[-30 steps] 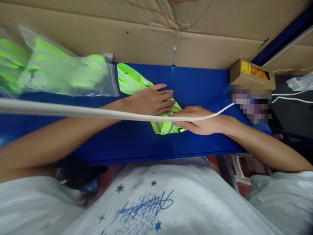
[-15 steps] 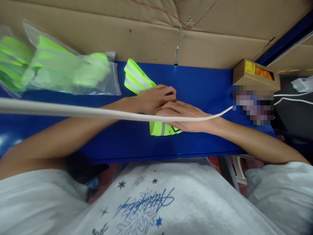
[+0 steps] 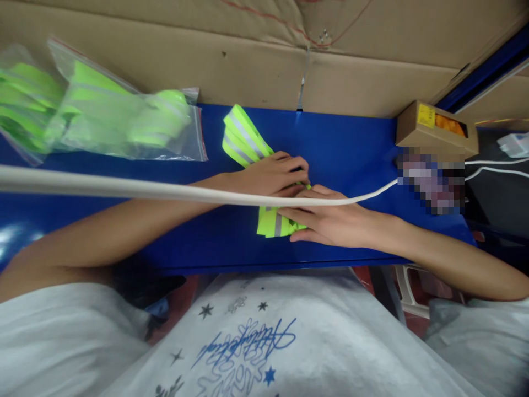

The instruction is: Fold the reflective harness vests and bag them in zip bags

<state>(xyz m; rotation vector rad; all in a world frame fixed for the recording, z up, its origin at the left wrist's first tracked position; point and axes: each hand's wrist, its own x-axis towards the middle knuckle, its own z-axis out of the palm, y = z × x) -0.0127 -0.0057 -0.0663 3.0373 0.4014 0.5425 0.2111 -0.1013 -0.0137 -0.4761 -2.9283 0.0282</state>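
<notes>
Neon-yellow reflective strap (image 3: 247, 138) lies folded mid-frame on the blue counter (image 3: 351, 138), mostly hidden beneath both hands. The left hand (image 3: 275, 175) curls over it, grip unclear; the right hand (image 3: 330, 221) rests flat, fingers straight, on its lower end. A white cable (image 3: 124, 188) crosses in front.

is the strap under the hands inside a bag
No, the strap lies bare on the blue table under the left hand and right hand, apart from the bags at the left.
</notes>
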